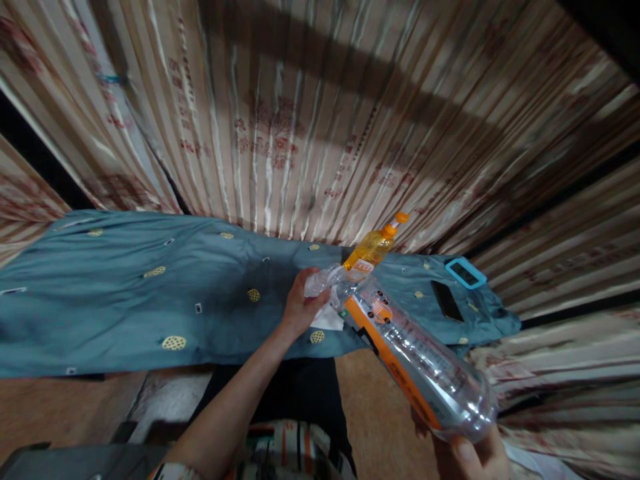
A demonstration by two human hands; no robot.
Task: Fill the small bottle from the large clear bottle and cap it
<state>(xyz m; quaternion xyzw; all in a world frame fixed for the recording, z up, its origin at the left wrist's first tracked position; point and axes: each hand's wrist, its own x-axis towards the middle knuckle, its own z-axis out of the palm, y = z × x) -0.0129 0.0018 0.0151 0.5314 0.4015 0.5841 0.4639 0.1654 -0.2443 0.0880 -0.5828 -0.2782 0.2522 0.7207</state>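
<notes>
The clear plastic bottle (415, 353) lies slanted across the head view, its long axis running from the base at lower right, close to the camera, up and leftward to the neck over the near edge of the blue cloth (125, 293). The right hand (470, 457) cups the base from below, only the thumb and a few fingertips showing at the frame's bottom edge, closed around the bottle's rounded end. The left hand (300, 307) sits at the far end, fingers curled about the neck and what looks like a crumpled bit of clear film or a cap there; the blur makes it hard to say which. So both hands hold the bottle, one at each end. The bottle is smooth, see-through and appears empty, with an orange label strip (395, 367) running along its side. Just beyond the neck a smaller bottle of orange drink (373, 248) lies tilted on the cloth, its orange cap pointing up and right. The cloth is matte teal with small yellow dotted rounds. To the right lie a dark phone (447, 301) and a blue-framed device (465, 273), near each other but apart. Behind hangs a glossy pleated curtain (310, 113), beige with reddish print.
</notes>
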